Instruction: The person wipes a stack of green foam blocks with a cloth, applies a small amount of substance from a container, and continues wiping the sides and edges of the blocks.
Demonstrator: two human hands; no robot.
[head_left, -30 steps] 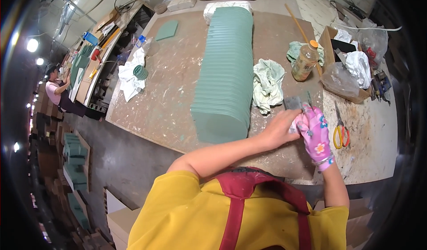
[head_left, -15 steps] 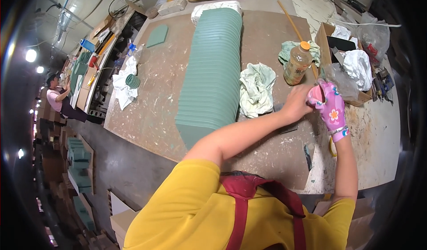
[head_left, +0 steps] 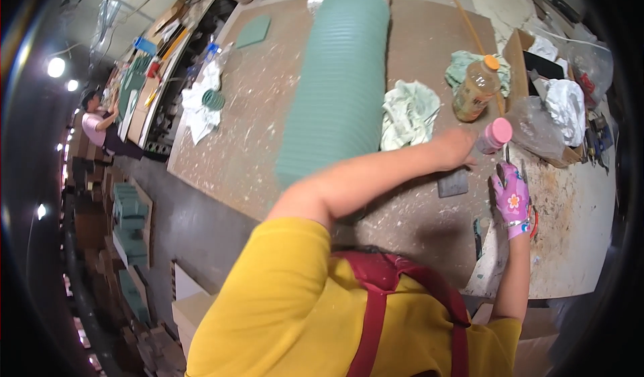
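Observation:
A small bottle with a pink cap (head_left: 498,133) stands on the worktable at the right. My bare left hand (head_left: 457,147) is just left of it, its fingers smeared by motion, so whether it touches the bottle is unclear. My right hand (head_left: 512,192), in a pink flowered glove, lies low over the table below the bottle. Its fingers are stretched and partly apart, with a thin dark tool (head_left: 507,153) by the tips. An orange-red handle (head_left: 534,221) shows beside the wrist. Below my left hand lies a dark grey block (head_left: 453,184).
A long row of green slabs (head_left: 339,82) fills the table's middle, beside a crumpled cloth (head_left: 410,114). Behind my hands stand a drink bottle (head_left: 477,90) and a cardboard box (head_left: 516,62) of rags and plastic. A person (head_left: 100,125) works at another bench, far left.
My right hand has left the pink-capped bottle and moved down toward me. My left hand has shifted slightly, and the bottle now shows uncovered. The view has shifted too.

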